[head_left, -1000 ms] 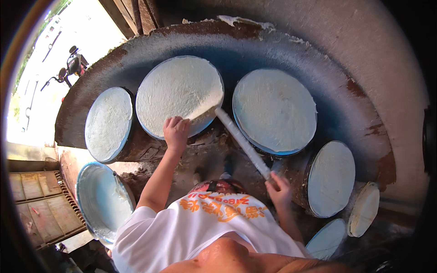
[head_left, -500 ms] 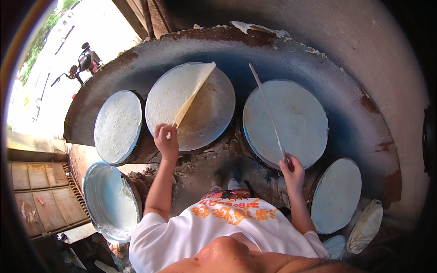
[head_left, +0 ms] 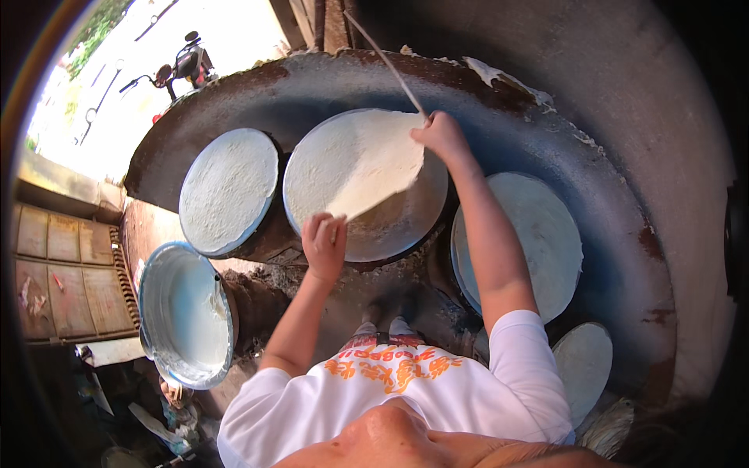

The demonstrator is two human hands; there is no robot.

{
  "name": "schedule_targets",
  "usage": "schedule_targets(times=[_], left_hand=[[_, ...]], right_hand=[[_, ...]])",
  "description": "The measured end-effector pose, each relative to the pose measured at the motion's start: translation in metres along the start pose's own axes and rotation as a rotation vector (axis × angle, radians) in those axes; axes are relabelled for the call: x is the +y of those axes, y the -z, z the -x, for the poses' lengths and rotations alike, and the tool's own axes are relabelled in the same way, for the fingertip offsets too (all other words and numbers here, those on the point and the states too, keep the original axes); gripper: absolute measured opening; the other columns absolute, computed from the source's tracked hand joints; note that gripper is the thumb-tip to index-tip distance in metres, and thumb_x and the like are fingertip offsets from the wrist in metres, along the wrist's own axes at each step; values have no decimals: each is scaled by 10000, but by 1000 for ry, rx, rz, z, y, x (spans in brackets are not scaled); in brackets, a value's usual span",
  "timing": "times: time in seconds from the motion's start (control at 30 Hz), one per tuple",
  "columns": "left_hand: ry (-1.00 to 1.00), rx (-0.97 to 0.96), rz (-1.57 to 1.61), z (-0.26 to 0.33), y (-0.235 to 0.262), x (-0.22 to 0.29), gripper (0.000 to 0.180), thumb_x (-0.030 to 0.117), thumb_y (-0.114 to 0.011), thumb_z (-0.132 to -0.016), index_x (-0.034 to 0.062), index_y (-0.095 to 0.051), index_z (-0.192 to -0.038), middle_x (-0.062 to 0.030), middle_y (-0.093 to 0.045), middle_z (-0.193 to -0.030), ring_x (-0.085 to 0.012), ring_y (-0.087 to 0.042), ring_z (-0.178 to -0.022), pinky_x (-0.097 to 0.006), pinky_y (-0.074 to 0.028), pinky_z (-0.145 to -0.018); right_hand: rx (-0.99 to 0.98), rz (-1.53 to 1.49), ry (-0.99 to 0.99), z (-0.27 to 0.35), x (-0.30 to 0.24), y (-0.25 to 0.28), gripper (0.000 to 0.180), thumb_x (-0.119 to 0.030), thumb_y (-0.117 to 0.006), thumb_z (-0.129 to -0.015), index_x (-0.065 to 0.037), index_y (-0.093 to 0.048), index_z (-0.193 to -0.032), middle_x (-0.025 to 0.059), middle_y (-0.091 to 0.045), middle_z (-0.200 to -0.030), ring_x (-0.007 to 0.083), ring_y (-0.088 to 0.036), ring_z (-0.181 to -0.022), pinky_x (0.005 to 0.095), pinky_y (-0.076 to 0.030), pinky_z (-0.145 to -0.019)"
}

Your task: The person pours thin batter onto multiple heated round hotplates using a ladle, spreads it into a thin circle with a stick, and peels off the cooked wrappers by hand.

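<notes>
A thin pale pancake lies on the round middle griddle, its right side lifted and bare griddle showing beneath. My left hand is closed on the pancake's near edge, fingertips pinched together. Over the griddle's far right, my right hand is closed around a long thin stick that points up and away to the left. Its fingers also meet the pancake's far corner; whether they pinch it is hard to tell.
A batter-covered griddle stands to the left, another coated griddle to the right under my forearm, and a smaller one nearer right. A blue-white basin of batter sits at left. A curved, crusted wall rings the griddles.
My right hand has swung left and away with the stick, from the right griddle to the pancake's far corner. The pancake's lifted side now spreads wider. My left hand keeps its pinch.
</notes>
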State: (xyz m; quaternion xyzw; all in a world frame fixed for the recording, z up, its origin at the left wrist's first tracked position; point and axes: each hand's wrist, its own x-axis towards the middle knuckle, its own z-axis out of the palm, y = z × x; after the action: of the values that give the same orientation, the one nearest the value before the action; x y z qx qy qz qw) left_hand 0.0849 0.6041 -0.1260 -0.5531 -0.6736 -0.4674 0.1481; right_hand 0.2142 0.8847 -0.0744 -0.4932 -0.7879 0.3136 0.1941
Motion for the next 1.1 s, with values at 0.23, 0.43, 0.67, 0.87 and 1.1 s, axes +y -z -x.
schedule_targets(times=[0.23, 0.43, 0.67, 0.87, 1.1], left_hand=[[122, -78, 159, -109, 44, -33, 93, 22, -675, -771, 14, -587, -742, -80, -552, -765, -193, -550, -654, -293, -444, -581], [-296, -274, -29, -170, 37, 12, 66, 57, -643, -767, 28, -589, -741, -111, -554, -741, -290, -554, -656, -380, -455, -614], [-547, -413, -40, -31, 20, 7, 75, 101, -661, -724, 83, -625, -787, -48, -565, -793, -215, -568, -742, -341, -445, -646], [-430, -301, -22, -47, 27, -7, 96, 59, -683, -712, 71, -606, -768, -71, -573, -792, -243, -574, -740, -357, -454, -646], [-134, -40, 83, -1, 15, 12, 201, -1, -686, -746, 32, -613, -930, -151, -599, -892, -326, -585, -823, -404, -480, -724]], right_hand=[[127, -517, -253, 64, 8, 5, 474, -466, -735, -739, -66, -487, -675, 117, -637, -604, 164, -663, -576, 288, -482, -485], [155, -1032, -346, 90, 19, -40, 442, -493, -638, -835, -70, -509, -835, 85, -641, -643, 69, -342, -344, 237, -255, -345], [173, -543, -338, 83, 50, -30, 573, -585, -674, -738, -23, -564, -737, 91, -582, -612, 191, -505, -484, 320, -389, -458], [282, -59, -36, 48, -28, -18, 253, -225, -669, -722, -13, -627, -854, 195, -656, -782, 372, -653, -773, 446, -514, -676], [458, -114, -156, 88, -62, 23, 211, -160, -668, -673, -28, -628, -833, 189, -656, -794, 332, -652, -809, 414, -510, -705]])
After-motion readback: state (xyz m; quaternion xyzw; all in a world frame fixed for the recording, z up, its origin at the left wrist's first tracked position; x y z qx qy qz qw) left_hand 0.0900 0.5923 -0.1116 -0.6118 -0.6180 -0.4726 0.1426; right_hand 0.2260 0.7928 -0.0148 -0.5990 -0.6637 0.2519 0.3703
